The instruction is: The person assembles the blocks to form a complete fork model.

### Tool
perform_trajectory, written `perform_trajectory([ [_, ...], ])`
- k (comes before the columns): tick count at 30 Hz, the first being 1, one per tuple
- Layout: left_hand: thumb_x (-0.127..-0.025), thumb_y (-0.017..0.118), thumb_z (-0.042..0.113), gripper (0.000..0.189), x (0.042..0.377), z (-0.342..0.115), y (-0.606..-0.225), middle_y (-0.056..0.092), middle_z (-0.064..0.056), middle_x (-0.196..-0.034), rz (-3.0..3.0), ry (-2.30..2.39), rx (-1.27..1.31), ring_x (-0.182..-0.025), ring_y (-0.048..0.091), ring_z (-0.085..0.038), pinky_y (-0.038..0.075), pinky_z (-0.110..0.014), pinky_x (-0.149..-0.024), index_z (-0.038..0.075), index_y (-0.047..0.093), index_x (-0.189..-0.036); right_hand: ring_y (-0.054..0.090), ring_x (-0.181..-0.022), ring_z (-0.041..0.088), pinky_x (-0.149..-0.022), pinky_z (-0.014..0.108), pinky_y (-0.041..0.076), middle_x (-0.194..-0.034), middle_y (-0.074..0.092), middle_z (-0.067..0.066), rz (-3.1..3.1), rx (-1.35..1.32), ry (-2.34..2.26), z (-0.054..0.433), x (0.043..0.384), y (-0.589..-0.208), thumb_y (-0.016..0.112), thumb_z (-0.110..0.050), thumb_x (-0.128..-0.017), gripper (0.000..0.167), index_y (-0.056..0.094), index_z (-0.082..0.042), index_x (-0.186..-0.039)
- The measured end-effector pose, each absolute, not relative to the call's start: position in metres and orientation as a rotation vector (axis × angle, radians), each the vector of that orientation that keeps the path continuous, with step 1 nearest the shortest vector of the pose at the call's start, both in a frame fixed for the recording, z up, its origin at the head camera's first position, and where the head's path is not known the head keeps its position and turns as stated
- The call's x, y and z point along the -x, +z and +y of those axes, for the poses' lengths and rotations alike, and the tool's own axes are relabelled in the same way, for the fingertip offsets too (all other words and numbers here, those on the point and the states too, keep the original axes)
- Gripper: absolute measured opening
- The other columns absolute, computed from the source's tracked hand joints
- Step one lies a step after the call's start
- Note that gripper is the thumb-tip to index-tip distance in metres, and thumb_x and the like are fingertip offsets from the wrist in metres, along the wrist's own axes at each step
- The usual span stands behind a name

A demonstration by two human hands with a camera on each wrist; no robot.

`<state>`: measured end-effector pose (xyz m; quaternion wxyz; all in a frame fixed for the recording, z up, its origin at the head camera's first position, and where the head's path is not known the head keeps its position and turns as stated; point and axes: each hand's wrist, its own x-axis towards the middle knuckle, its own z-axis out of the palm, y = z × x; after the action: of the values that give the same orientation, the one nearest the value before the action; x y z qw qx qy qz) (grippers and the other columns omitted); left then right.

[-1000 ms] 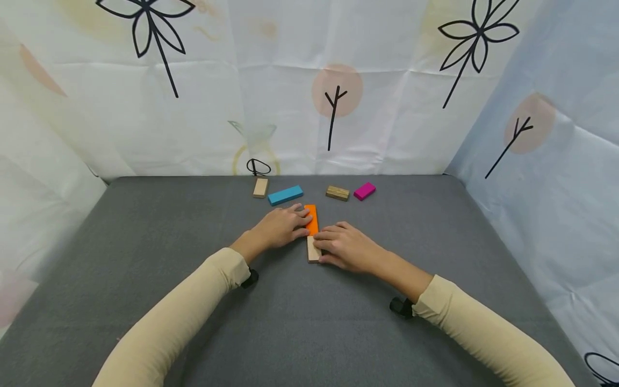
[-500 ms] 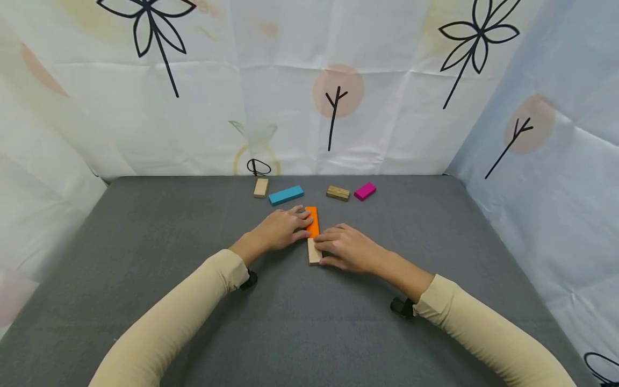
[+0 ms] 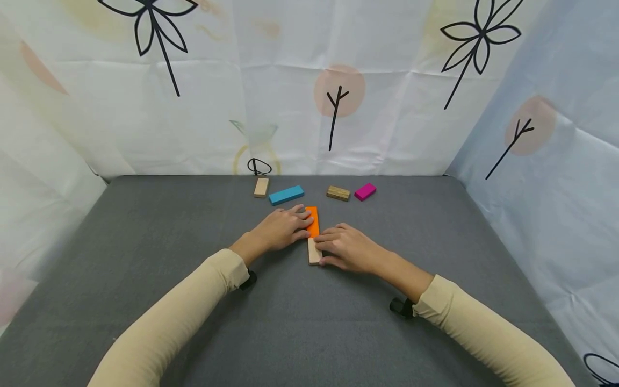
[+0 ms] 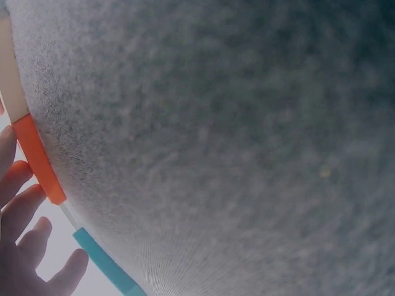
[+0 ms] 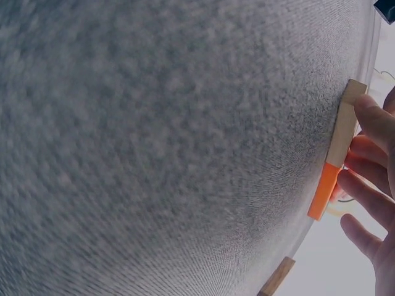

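Note:
An orange block (image 3: 312,223) and a plain wooden block (image 3: 314,252) lie flat on the grey cloth, end to end and touching in a line. My left hand (image 3: 282,228) rests at the left side of the orange block, its fingertips on the edge and top. Fairly straight fingers (image 4: 23,206) show over that block in the left wrist view. From the right, my right hand (image 3: 349,248) touches the plain block, with the thumb (image 5: 372,116) near its nearer end. The block's far parts are covered by fingers.
Along the back of the cloth lie a small pale wooden block (image 3: 261,187), a blue block (image 3: 286,195), a brown wooden block (image 3: 338,193) and a magenta block (image 3: 365,191). A patterned white curtain (image 3: 285,97) stands right behind them.
Between the first and second frames the two blocks and both hands shift very slightly toward me. After that, hardly anything moves.

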<state>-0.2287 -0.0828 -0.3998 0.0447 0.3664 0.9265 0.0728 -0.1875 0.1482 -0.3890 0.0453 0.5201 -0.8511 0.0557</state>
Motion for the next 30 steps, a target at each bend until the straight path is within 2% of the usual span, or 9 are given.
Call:
perform_trajectory([
  [7,-0.103,0.053,0.039,0.052,0.228,-0.083,-0.4,0.044,-0.009,-0.152,2.828,0.241,-1.12,-0.146,0.033,-0.03,0.035,-0.053,-0.111,0.011,0.049,-0.147,0.063,-0.118,0.022,-0.099,0.043,0.046,-0.124,0.069,0.007,-2.598,-1.589,0.173,0.148,0.188,-0.388,0.072,-0.032,-0.093,0.037,0.072,-0.007,-0.12],
  [12,-0.103,0.054,0.037,0.05,0.229,-0.083,-0.4,0.044,-0.011,-0.153,2.825,0.257,-1.125,-0.148,0.028,-0.032,0.035,-0.056,-0.11,0.012,0.052,-0.145,0.063,-0.117,0.023,-0.1,0.045,0.047,-0.124,0.068,0.01,-2.636,-1.559,0.224,0.148,0.191,-0.387,0.07,-0.034,-0.094,0.042,0.071,-0.004,-0.123],
  [19,-0.104,0.053,0.034,0.043,0.231,-0.085,-0.4,0.038,-0.011,-0.156,2.815,0.328,-1.046,-0.15,0.019,-0.033,0.029,-0.063,-0.111,0.018,0.054,-0.144,0.053,-0.131,0.028,-0.108,0.051,0.04,-0.141,0.056,0.015,-2.767,-1.5,0.312,0.147,0.197,-0.387,0.064,-0.035,-0.098,0.05,0.061,-0.002,-0.135],
  [23,-0.104,0.054,0.032,0.045,0.233,-0.085,-0.399,0.042,-0.008,-0.154,2.815,0.345,-1.028,-0.15,0.022,-0.031,0.03,-0.061,-0.112,0.015,0.053,-0.145,0.048,-0.136,0.029,-0.113,0.049,0.035,-0.147,0.051,0.015,-2.818,-1.494,0.343,0.145,0.202,-0.388,0.062,-0.035,-0.099,0.052,0.059,-0.001,-0.138],
  [30,-0.102,0.059,0.02,0.045,0.237,-0.088,-0.399,0.046,-0.01,-0.151,2.808,0.409,-1.061,-0.147,0.03,-0.032,0.033,-0.053,-0.113,0.008,0.053,-0.145,0.045,-0.138,0.03,-0.116,0.046,0.031,-0.149,0.048,0.014,-2.868,-1.483,0.366,0.143,0.206,-0.387,0.062,-0.034,-0.1,0.052,0.057,-0.002,-0.14],
])
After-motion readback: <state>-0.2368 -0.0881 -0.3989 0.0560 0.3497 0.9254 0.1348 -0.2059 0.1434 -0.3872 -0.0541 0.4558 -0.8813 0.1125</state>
